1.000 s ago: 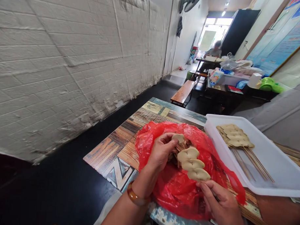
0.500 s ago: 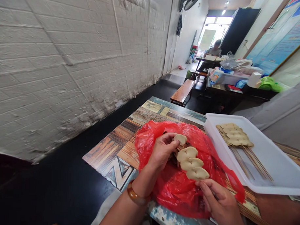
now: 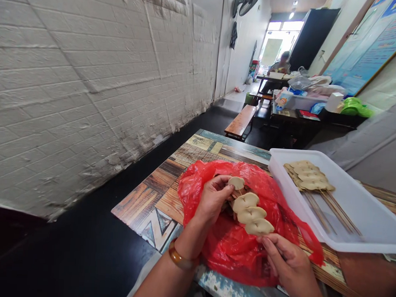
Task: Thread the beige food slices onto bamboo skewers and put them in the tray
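Left hand (image 3: 213, 199) pinches a pale slice (image 3: 237, 183); right hand (image 3: 288, 258) pinches, seemingly, a loaded skewer (image 3: 251, 215) above the red bag (image 3: 230, 251).

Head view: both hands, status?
Left hand pinches one round beige slice. Right hand holds skewered row of three flat beige slices. Crumpled red plastic bag underneath; nothing visibly blocking either hand.

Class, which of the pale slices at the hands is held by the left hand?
The topmost slice, pinched in the left hand. A gap parts it from the other three, which sit close together nearer the right hand.
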{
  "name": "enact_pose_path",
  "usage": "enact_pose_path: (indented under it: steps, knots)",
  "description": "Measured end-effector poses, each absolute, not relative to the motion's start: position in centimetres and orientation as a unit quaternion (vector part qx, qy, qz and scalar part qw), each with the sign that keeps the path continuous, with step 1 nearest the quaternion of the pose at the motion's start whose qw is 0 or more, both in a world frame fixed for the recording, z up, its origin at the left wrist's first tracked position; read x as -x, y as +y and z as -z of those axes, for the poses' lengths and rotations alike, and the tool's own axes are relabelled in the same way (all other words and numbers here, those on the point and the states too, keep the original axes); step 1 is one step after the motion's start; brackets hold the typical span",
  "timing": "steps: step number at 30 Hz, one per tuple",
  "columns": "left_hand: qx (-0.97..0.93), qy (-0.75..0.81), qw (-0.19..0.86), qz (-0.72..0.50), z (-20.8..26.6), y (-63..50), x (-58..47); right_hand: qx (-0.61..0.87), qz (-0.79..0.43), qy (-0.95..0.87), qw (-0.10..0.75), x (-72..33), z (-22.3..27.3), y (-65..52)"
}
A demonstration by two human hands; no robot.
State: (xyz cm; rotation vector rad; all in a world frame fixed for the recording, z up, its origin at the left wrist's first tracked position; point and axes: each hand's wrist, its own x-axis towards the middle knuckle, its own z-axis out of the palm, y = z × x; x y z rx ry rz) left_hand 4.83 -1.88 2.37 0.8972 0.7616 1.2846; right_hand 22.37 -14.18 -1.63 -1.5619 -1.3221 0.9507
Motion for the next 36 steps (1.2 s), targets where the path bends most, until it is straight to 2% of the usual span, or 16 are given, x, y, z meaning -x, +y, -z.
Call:
enact_pose_path:
  steps: [6, 19, 31, 36]
  knots:
    - [-0.424, 0.346, 0.611, -0.573, -2.4, -1.9, -4.9, 0.634, -0.372, -0.559, 0.384, -22.8, 1.6, -14.0]
    - [-0.563, 0.346, 0.465, -0.590, -2.6, -1.9, -5.0, 0.634, -0.345, -0.554, 0.416, -22.0, 0.5, -13.9]
    - [-0.546, 0.348, 0.497, -0.578, -2.3, -2.0, -5.2, 0.637, -0.322, -0.566, 0.413, -22.0, 0.6, -13.8]
    - [-0.511, 0.336, 0.561, -0.558, -2.3, -2.0, -5.2, 0.640, -0.327, -0.560, 0.413, -21.8, 0.2, -13.8]
